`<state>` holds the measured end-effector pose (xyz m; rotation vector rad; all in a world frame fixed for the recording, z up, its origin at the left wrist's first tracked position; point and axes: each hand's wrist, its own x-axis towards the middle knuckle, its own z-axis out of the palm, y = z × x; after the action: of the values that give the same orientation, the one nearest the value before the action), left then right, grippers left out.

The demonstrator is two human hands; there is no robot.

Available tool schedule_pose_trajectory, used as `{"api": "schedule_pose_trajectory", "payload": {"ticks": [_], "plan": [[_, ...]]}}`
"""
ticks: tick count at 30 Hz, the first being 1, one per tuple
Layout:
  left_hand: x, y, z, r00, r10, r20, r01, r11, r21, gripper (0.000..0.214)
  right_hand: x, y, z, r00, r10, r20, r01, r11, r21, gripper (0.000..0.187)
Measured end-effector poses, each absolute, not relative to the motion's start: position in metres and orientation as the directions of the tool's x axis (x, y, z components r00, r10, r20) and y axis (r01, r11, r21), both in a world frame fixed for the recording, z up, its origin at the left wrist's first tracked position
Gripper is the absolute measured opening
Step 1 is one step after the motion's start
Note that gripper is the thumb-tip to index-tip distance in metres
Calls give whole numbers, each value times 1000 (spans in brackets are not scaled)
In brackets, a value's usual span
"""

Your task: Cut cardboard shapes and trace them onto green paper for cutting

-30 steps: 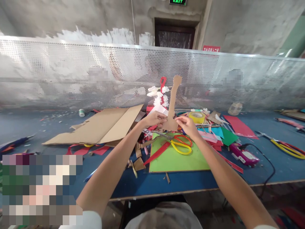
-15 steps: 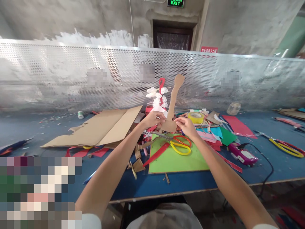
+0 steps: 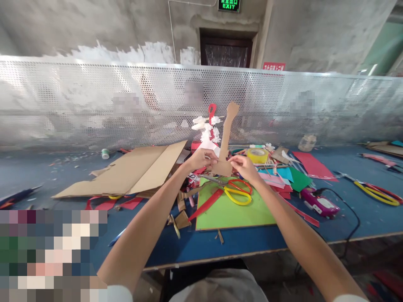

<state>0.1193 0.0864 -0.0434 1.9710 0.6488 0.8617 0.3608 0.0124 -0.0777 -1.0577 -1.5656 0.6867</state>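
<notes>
Between my two hands is a brown cardboard cutout (image 3: 227,134), a long narrow neck rising from a wider base. My left hand (image 3: 203,159) pinches the left side of the base. On the other side, my right hand (image 3: 244,165) grips its right edge between thumb and fingers. Below them, scissors (image 3: 238,195) with yellow and red handles lie on a green sheet (image 3: 234,216), beside a red paper strip (image 3: 206,204). Just behind stands a red loop-topped piece (image 3: 212,111) with white tufts (image 3: 206,135).
Folded cardboard (image 3: 126,170) lies at left. To the right are yellow tape (image 3: 257,155), red paper (image 3: 314,165), a purple corded device (image 3: 319,203) and another pair of scissors (image 3: 376,193). A perforated metal screen (image 3: 157,100) lines the table's back. A blurred patch covers the lower left.
The cardboard cutout's top has shifted slightly left and down, along with a small shift of the whole view. Both hands keep the same grip.
</notes>
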Motion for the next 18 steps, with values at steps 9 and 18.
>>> {"api": "schedule_pose_trajectory", "payload": {"ticks": [9,18], "plan": [[128,80,-47,742,641,194,140,-431,891,35,359,13,-73,93,910,403,224,376,-899,43],[127,77,-46,749,629,208,148,-464,873,35,357,10,-73,84,901,426,236,398,-887,40]]}}
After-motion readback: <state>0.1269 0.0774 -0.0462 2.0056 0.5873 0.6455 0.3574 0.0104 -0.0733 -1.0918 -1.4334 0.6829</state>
